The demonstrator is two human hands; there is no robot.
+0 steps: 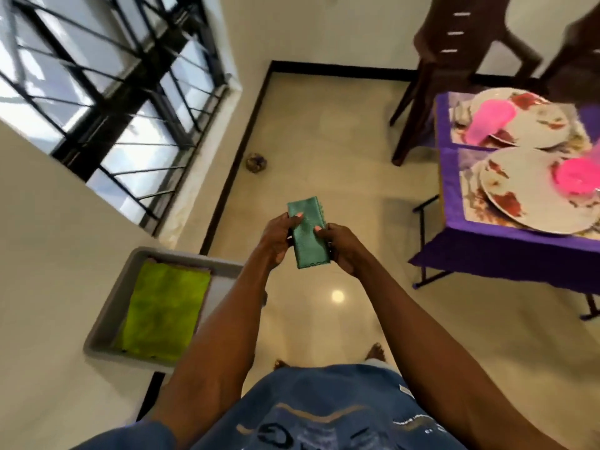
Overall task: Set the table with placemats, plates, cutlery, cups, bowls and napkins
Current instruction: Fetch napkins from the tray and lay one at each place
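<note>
Napkin (308, 233), folded and green, sits above the floor, pinched along its sides by the left hand (276, 238) and right hand (344, 250). Plates (532, 193) lie on the table (506, 248) to the right.

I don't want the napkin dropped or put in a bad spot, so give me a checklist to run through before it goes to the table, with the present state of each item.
1. Green napkin folded into a neat strip: ok.
2. Both hands on it: ok. Left hand and right hand pinch it from either side.
3. Floor clear between the person and the table: ok in the visible part.
4. Plates already on the placemats: ok; two settings show, each with a pink cup.
5. Free spot beside a plate for the napkin: cannot tell; the table runs out of view.
6. Spare napkins left: ok; a lime cloth lies in the grey tray.
</note>
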